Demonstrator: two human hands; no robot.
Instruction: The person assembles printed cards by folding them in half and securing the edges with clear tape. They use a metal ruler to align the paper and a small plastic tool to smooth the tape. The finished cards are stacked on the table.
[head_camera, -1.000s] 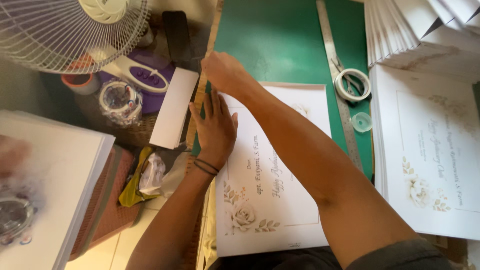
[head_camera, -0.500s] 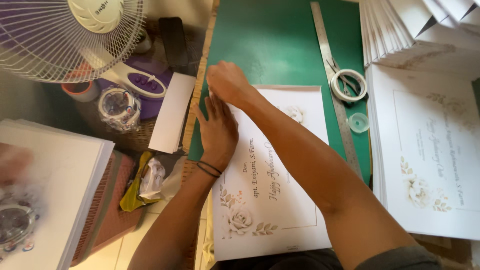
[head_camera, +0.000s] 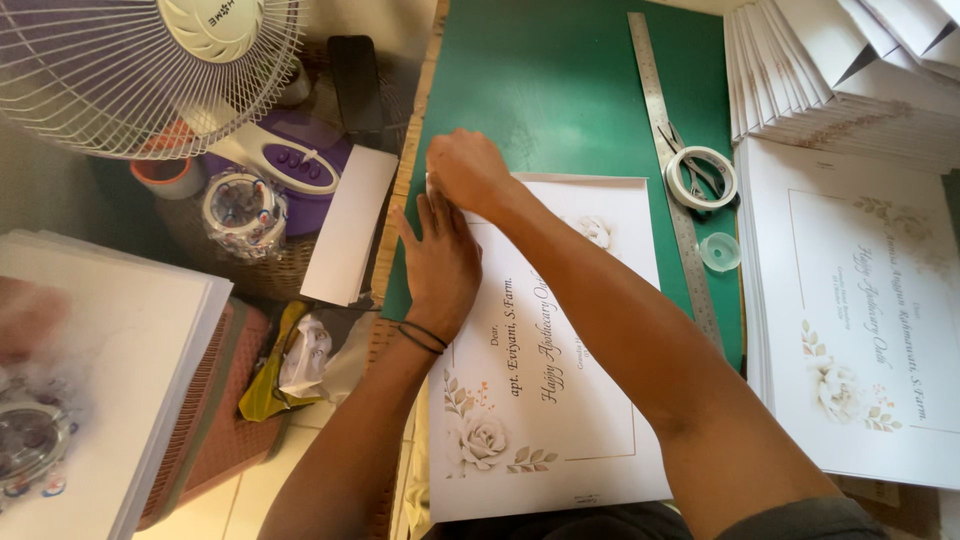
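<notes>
Left hand (head_camera: 440, 265) flat and right hand (head_camera: 468, 172) pinching the top-left corner of the white floral printed card (head_camera: 555, 340); uneven pressure there could crease it.

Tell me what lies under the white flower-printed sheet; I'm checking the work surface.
Under the white flower-printed sheet lies a green cutting mat. Both hands, left and right, cover its top-left corner.
</notes>
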